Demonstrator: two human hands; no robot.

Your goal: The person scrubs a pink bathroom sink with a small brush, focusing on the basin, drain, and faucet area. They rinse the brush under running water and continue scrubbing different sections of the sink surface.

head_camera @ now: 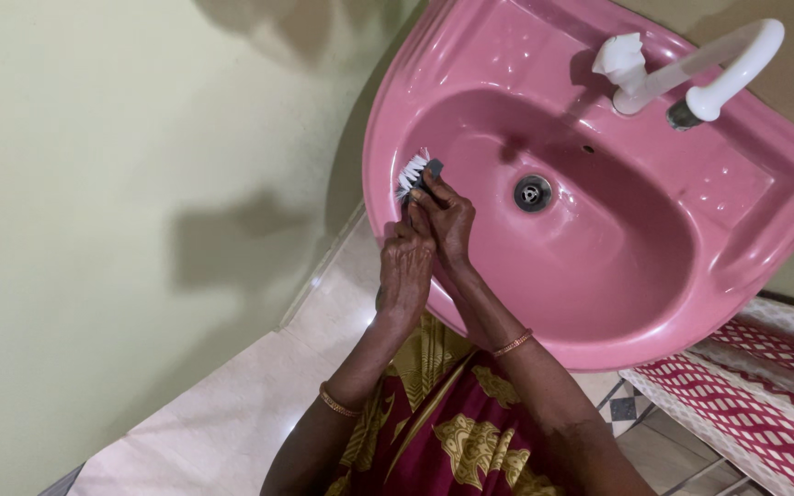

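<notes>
A pink wash basin point(746, 193) fills the upper right of the head view. A small scrubbing brush point(414, 173) with white bristles and a dark back presses against the basin's left inner wall near the rim. My right hand point(448, 216) grips the brush from behind. My left hand point(404, 271) sits just below it, fingers closed against the right hand and the brush handle. The handle itself is hidden under both hands. Both wrists wear thin bangles.
A white tap point(691, 69) stands on the basin's back ledge, its spout over the bowl. The drain point(532, 193) lies mid-bowl. A pale green wall point(121, 211) is at left, a red-and-white patterned cloth point(765, 386) at lower right, tiled floor below.
</notes>
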